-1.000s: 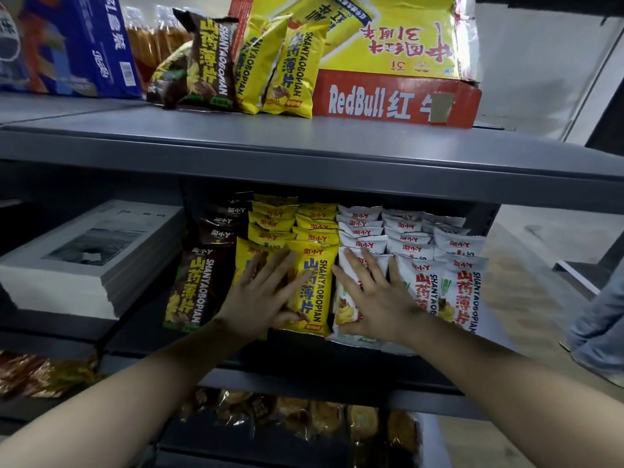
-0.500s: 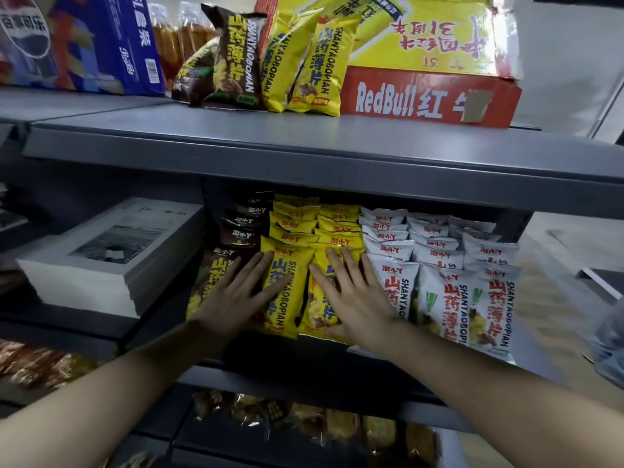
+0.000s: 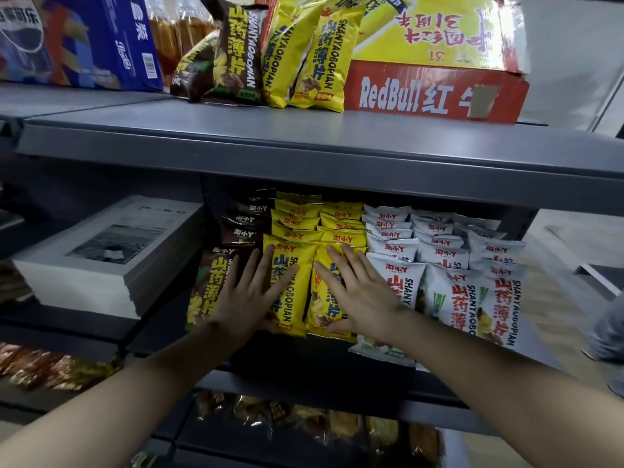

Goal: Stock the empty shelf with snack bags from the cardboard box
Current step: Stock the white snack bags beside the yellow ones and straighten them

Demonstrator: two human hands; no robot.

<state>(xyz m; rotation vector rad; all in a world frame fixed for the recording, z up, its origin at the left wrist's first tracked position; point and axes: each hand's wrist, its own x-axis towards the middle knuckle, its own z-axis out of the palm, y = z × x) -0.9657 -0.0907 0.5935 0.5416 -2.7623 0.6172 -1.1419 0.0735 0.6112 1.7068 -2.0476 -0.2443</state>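
Note:
The middle shelf [image 3: 304, 363] holds rows of snack bags: brown ones [image 3: 209, 282] at the left, yellow ones [image 3: 293, 261] in the middle, white ones [image 3: 469, 295] at the right. My left hand [image 3: 251, 295] lies flat with fingers spread across the front brown bag and the left yellow bag. My right hand [image 3: 358, 292] presses flat on the second front yellow bag [image 3: 320, 298], next to the white row. On the top shelf [image 3: 304, 143] stands the red and yellow cardboard box [image 3: 432, 92], with a brown bag [image 3: 233, 52] and yellow bags [image 3: 320, 55] leaning beside it.
A blue drinks carton [image 3: 84, 38] and bottles [image 3: 169, 28] stand on the top shelf at the left. A stack of white printed sheets [image 3: 104, 258] fills the neighbouring shelf bay. Wrapped snacks [image 3: 304, 423] lie on the shelf below. Someone's grey sleeve [image 3: 607, 336] shows at the right edge.
Both hands slid left along the front row: the left from the yellow bags onto the brown bag's edge, the right from the white bag onto a yellow one. The view shifted slightly.

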